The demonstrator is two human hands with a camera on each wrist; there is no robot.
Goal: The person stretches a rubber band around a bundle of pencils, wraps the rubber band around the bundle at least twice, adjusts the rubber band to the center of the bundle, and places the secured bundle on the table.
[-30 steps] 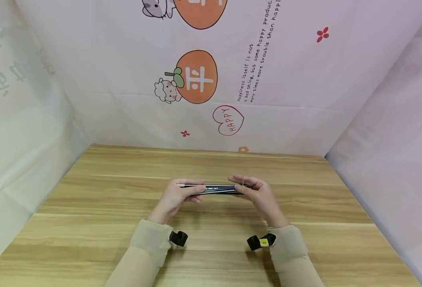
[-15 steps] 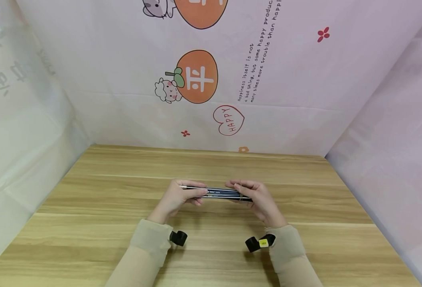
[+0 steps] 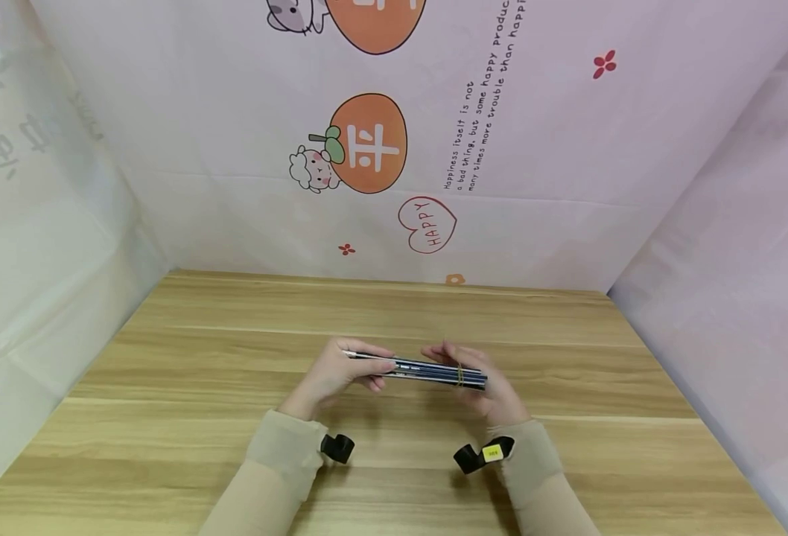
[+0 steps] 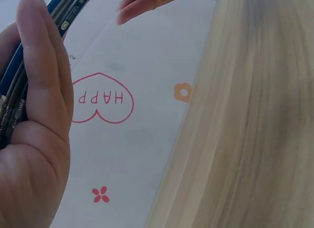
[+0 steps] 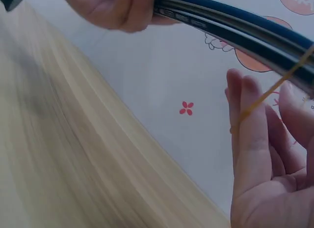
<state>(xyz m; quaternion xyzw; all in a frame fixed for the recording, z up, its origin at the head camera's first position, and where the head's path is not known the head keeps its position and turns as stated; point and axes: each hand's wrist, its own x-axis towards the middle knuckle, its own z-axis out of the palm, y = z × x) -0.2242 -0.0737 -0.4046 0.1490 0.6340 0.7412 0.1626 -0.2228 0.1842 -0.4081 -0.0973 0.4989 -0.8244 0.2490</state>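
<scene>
Above the table, my left hand (image 3: 327,376) grips a bundle of dark blue pencils (image 3: 427,368) near their left end, thumb along the near side. White lettering runs along the barrels. A thin tan rubber band (image 3: 460,375) crosses the bundle near its right end. In the right wrist view the rubber band (image 5: 274,89) stretches from the pencils (image 5: 211,22) over the straight fingers of my right hand (image 5: 257,159). The thumb of that hand stands close beneath the bundle. My right palm is partly behind the pencils in the head view.
The wood-grain table (image 3: 394,484) lies below both hands. A pale printed cloth (image 3: 535,149) hangs behind it, with more cloth at both sides. A black camera mount (image 3: 337,448) sits at the left wrist, another camera mount (image 3: 481,455) at the right.
The pencils have tilted, their right end dropping nearer to me and showing past the rubber band. My right thumb has come off the top of the bundle; the left hand has shifted slightly right.
</scene>
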